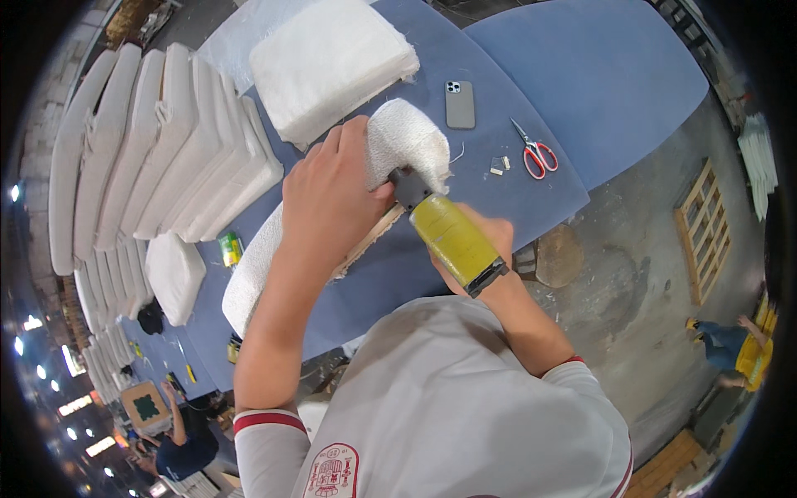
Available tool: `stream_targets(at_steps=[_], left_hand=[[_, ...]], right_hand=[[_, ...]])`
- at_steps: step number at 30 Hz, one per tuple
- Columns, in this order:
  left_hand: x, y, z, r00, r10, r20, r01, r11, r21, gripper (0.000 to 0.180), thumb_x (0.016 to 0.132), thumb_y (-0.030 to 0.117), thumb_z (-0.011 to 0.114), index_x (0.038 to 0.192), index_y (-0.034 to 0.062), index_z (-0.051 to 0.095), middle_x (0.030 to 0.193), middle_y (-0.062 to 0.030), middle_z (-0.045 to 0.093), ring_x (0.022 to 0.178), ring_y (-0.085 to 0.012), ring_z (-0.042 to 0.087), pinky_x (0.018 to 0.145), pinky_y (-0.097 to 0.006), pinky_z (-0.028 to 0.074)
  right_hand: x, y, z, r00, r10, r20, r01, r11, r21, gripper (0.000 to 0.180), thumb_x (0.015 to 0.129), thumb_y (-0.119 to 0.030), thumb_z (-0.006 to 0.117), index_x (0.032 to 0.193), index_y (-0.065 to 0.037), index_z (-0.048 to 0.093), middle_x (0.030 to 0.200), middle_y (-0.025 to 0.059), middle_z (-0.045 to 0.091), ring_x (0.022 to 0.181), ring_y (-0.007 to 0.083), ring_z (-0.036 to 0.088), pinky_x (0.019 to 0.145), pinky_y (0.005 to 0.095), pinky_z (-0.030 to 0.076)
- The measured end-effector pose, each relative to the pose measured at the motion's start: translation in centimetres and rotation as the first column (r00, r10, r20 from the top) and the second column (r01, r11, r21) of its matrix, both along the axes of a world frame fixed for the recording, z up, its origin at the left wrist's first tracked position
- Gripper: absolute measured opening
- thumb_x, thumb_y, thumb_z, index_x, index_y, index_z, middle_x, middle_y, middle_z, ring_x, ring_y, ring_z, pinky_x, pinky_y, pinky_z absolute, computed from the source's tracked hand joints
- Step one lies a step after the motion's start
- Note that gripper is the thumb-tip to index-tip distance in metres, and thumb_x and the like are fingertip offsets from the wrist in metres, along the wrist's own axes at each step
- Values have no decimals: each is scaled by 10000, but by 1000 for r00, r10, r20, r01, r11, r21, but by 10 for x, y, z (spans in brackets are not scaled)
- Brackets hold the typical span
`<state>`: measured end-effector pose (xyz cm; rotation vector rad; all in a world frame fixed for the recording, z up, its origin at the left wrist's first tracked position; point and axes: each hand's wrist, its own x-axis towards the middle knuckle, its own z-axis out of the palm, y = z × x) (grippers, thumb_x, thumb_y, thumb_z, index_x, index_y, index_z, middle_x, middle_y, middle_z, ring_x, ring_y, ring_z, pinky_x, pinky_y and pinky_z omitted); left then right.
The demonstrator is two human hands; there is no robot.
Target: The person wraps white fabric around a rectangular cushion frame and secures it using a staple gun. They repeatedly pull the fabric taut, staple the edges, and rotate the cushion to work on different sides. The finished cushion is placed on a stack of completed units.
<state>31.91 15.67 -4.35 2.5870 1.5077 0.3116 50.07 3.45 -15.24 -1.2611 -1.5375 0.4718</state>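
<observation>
My right hand (491,241) is wrapped round a yellow-green staple gun (452,236) with a black nose. The nose meets the edge of a long upholstered piece (405,137) in white nubby fabric, close to my left thumb. My left hand (332,183) grips this piece from above, its fingers bent over the fabric and its thumb near the gun. A pale raw edge shows along the side toward me. The piece runs under my left forearm, which hides its middle. A stray thread sticks out at its far right end.
On the blue table (515,207) lie a grey phone (460,105), red-handled scissors (538,151) and small staple strips (499,165). A white cushion (328,66) sits beyond my left hand. Padded white panels (158,149) stand stacked at left. A wooden pallet (703,232) and two people are farther off.
</observation>
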Motion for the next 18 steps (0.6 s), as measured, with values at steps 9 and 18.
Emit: stream_targets(at_steps=[9, 18], left_hand=[[7, 2, 10, 995, 75, -59, -79, 994, -70, 810, 860, 204, 918, 1578, 85, 563, 1440, -214, 740, 1312, -473, 706, 1064, -545, 569], [13, 6, 15, 998, 55, 14, -54, 998, -33, 730, 851, 136, 904, 1522, 107, 618, 1416, -236, 754, 1295, -473, 720, 1066, -547, 576]], right_hand=[[3, 4, -10, 975, 76, -207, -72, 997, 23, 453, 796, -46, 892, 1237, -44, 794, 1066, 138, 798, 791, 382, 780, 693, 397, 627], [-2, 12, -20, 983, 63, -173, -80, 992, -95, 705, 716, -114, 966, 1377, -70, 726, 1078, 189, 807, 1016, 452, 782, 861, 475, 643]])
